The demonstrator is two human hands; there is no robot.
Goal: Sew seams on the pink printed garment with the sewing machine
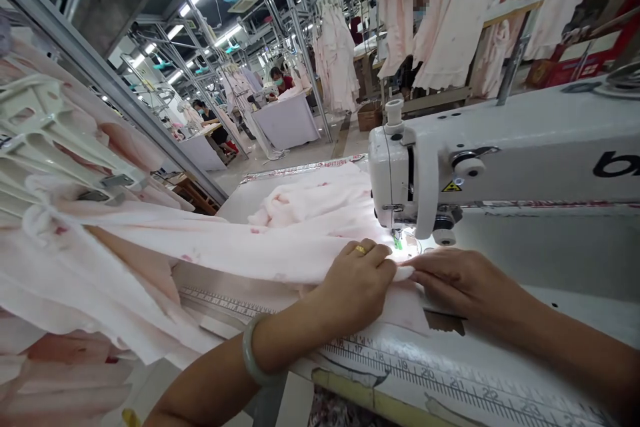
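Observation:
A pale pink cloth (235, 247) with small pink marks lies across the sewing table and trails off to the left. My left hand (357, 283), with a gold ring and a green bangle on the wrist, rests curled on the cloth's folded edge just in front of the needle (397, 239). My right hand (457, 280) lies beside it, its fingers pinching the same edge below the presser foot. A white sewing machine (500, 160) stands over both hands, its head lit by a small lamp.
A printed ruler (450, 380) runs along the table's near edge. More pink cloth and white hangers (60, 140) are piled at the left. Pink garments (335, 53) hang on metal racks behind. Other people sit at tables (287, 120) in the far background.

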